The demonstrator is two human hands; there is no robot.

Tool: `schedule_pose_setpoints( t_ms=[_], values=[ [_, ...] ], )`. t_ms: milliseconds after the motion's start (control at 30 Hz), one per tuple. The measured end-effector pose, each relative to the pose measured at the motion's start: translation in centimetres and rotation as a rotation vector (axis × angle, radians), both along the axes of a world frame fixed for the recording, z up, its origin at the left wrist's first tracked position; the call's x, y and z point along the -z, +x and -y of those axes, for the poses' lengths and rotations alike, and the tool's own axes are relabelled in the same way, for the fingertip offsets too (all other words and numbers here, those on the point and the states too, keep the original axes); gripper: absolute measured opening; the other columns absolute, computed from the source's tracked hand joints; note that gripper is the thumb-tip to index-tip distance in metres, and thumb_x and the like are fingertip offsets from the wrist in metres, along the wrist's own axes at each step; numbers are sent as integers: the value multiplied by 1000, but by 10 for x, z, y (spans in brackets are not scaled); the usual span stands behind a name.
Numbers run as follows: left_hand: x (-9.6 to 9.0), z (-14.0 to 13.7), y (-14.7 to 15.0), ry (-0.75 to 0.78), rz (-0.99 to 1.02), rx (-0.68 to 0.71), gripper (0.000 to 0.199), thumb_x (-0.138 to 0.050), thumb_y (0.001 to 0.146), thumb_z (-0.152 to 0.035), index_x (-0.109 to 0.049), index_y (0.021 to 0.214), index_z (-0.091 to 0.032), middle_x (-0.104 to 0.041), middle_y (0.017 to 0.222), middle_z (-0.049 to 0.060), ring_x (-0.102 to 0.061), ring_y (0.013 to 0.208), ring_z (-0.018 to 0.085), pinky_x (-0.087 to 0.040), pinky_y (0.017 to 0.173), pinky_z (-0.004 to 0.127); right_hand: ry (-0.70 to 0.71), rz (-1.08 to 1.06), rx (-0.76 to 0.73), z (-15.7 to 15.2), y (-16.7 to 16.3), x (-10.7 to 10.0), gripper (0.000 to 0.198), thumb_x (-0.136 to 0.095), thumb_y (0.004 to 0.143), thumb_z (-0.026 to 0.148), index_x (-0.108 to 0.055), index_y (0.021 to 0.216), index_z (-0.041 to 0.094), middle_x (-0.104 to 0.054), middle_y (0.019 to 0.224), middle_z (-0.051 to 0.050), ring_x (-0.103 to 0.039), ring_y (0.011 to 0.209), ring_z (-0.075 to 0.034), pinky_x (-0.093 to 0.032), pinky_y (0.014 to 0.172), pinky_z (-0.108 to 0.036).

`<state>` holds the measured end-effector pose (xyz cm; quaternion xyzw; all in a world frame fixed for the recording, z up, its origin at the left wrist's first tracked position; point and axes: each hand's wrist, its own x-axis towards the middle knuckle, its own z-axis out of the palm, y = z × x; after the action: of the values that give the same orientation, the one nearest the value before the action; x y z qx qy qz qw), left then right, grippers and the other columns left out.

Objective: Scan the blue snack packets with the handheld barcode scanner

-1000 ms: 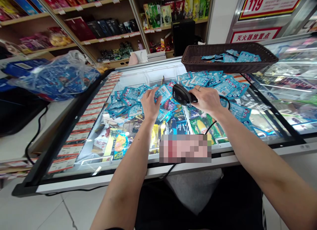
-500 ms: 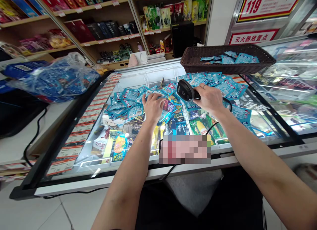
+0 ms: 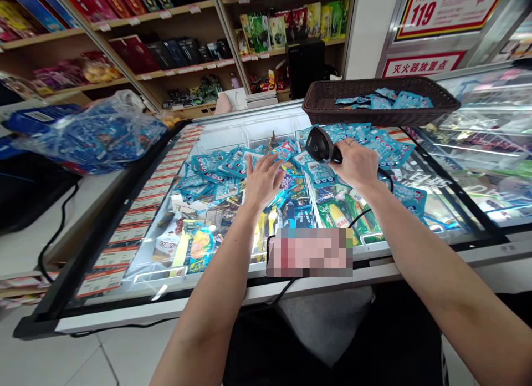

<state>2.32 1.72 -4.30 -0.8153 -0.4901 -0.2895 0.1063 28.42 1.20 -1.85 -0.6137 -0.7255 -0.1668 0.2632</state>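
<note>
My right hand [image 3: 356,163] is wrapped round the handle of a black barcode scanner [image 3: 319,145], its head pointing left over the blue packets. My left hand [image 3: 262,181] hovers at or just above the left pile of blue packets [image 3: 208,167], fingers spread; whether the fingertips touch a packet I cannot tell. More blue packets [image 3: 384,145] lie in a second pile around and behind my right hand. Both piles rest on the glass top of a chest freezer [image 3: 141,264]. The scanner's black cable [image 3: 361,215] runs down from my right hand toward the front edge.
A brown wicker basket [image 3: 344,106] with some blue packets stands at the freezer's back right. On the left a clear plastic bag [image 3: 112,131] bulges with blue packs. A blurred-out flat object [image 3: 310,253] lies at the front edge. Shelves of goods [image 3: 174,14] stand behind.
My left hand has shifted slightly right and its fingers have stretched out. The scanner in my right hand has moved a little to the right, uncovering more blue packets.
</note>
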Motion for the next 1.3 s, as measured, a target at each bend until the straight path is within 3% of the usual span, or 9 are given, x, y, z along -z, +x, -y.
schedule_pose_setpoints(
  t_ms=[133,267,367,533,700,867,1000,1133,1300],
  values=[
    [-8,6,14,-103,-37,172,39,-40,94,-41,-52,130,-31,-56,126,8,-51,116,23,-35,103,45,-22,4,1,0,-1,0,30,-55,83,41,-62,100,17,-65,97,-11,-59,80,-24,-29,59,-31],
    [-11,12,29,-188,-96,352,41,-41,93,-43,-49,133,-38,-54,120,7,-51,109,22,-40,96,41,-15,4,-7,-1,-1,1,30,-55,84,41,-62,102,18,-66,98,-10,-59,80,-24,-30,59,-31],
    [-9,13,36,-219,-133,379,39,-44,90,-48,-54,128,-42,-55,112,7,-50,105,24,-40,92,42,-7,1,-12,-1,-1,1,31,-56,84,41,-62,102,18,-66,98,-10,-59,81,-24,-30,59,-31],
    [-9,9,28,-226,-157,321,38,-38,91,-52,-63,117,-39,-56,104,6,-51,101,23,-41,88,42,-21,-2,5,-1,-1,0,29,-58,83,40,-62,102,18,-66,98,-10,-59,80,-24,-29,60,-31],
    [-7,9,20,-199,-21,189,44,-37,91,-55,-67,97,-24,-61,102,7,-54,97,21,-42,89,39,-8,2,-4,0,-1,0,29,-57,83,38,-62,104,19,-66,99,-9,-59,82,-24,-30,60,-31],
    [1,7,25,-196,45,71,57,-52,78,-67,-59,114,-23,-61,107,8,-55,101,25,-42,91,42,10,15,-8,0,-1,0,29,-58,82,38,-63,103,18,-66,99,-9,-59,80,-24,-29,59,-31],
    [6,3,24,-229,40,83,59,-59,72,-68,-59,112,-24,-59,112,8,-54,103,27,-42,91,43,1,21,-23,0,-2,1,31,-57,82,38,-63,104,18,-66,100,-10,-59,82,-24,-29,59,-30],
    [9,-2,17,-319,252,26,61,-66,73,-57,-47,119,-22,-61,98,6,-58,77,19,-45,73,35,-12,18,-18,-1,-2,2,31,-57,82,38,-63,105,19,-65,101,-9,-59,84,-23,-29,60,-30],
    [10,-5,11,-302,476,-40,47,-65,81,-39,-41,118,-23,-52,74,-2,-47,55,10,-37,58,28,-23,10,-15,-1,-3,2,29,-56,83,38,-63,104,18,-65,99,-8,-58,82,-22,-28,60,-29]
  ],
)
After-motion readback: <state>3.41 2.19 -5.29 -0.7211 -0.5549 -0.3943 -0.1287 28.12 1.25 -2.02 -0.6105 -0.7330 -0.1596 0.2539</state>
